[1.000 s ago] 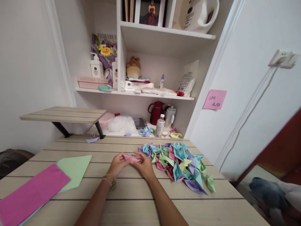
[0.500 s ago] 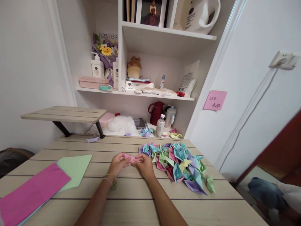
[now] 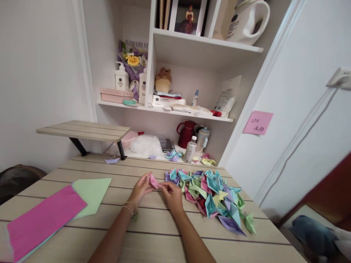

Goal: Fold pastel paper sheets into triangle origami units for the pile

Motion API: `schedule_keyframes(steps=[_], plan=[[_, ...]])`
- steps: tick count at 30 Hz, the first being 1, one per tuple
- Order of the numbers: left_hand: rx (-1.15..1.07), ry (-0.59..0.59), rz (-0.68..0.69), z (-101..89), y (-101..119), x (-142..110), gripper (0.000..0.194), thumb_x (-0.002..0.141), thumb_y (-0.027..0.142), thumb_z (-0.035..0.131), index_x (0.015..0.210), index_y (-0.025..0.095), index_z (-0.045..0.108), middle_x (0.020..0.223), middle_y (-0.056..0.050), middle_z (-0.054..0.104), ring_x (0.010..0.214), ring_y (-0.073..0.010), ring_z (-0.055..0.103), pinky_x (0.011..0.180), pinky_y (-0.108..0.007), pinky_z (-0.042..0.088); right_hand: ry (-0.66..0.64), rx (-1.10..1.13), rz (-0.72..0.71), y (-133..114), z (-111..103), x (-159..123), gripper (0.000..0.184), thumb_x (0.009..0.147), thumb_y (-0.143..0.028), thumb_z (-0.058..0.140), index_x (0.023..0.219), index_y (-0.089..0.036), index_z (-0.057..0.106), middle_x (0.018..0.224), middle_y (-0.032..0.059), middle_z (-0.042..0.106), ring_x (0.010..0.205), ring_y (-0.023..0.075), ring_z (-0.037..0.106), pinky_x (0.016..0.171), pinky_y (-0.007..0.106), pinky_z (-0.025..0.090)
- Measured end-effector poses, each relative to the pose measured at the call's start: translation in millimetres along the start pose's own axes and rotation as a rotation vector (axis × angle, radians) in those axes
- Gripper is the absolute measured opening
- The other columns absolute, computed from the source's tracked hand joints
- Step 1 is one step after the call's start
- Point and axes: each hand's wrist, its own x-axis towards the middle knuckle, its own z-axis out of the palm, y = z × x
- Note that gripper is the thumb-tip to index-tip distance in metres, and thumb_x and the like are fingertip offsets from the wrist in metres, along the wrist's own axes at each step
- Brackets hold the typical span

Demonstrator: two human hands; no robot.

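Observation:
Between my two hands is a small folded piece of pink paper, shaped like a little boat. My left hand grips its left end, thumb and fingers closed on the paper. My right hand pinches the right tip. Just right of my right hand lies a heap of folded paper boats in blue, green, purple, pink and yellow. To the left, a stack of magenta paper sheets partly covers a light green sheet.
A small raised wooden shelf stands at the back left, a purple paper boat near its leg. Behind the table's far edge are a clear bottle, a dark red jug and a plastic bag. A pink note hangs on the wall.
The pink paper has turned from lying nearly level to tilted, its left end now standing up higher. My left hand's fingers have opened out somewhat around it. The camera view has shifted slightly.

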Motion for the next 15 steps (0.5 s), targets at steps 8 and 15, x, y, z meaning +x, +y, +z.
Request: schedule_keyframes(steps=[8, 15], plan=[[-0.018, 0.112, -0.029, -0.9, -1, 1, 0.053, 0.069, 0.044, 0.062, 0.112, 0.018, 0.047, 0.103, -0.017, 0.062, 0.082, -0.0236, 0.065, 0.079, -0.039, 0.047, 0.526, -0.185, 0.122, 4, -13, 0, 0.04, 0.079, -0.045, 0.047, 0.095, -0.013, 0.065, 0.076, 0.0086, 0.068, 0.064, 0.0199, 0.059, 0.065, 0.029, 0.042], [-0.004, 0.114, -0.033, -0.7, -5, 1, 0.05, 0.064, 0.043, 0.066, 0.104, 0.015, 0.052, 0.083, -0.012, 0.067, 0.077, -0.022, 0.065, 0.077, -0.036, 0.047, 0.539, -0.249, 0.146, 1, -10, 1, 0.05, 0.08, -0.047, 0.045, 0.115, -0.011, 0.052, 0.07, 0.0047, 0.062, 0.051, 0.0152, 0.052, 0.055, 0.026, 0.04]])
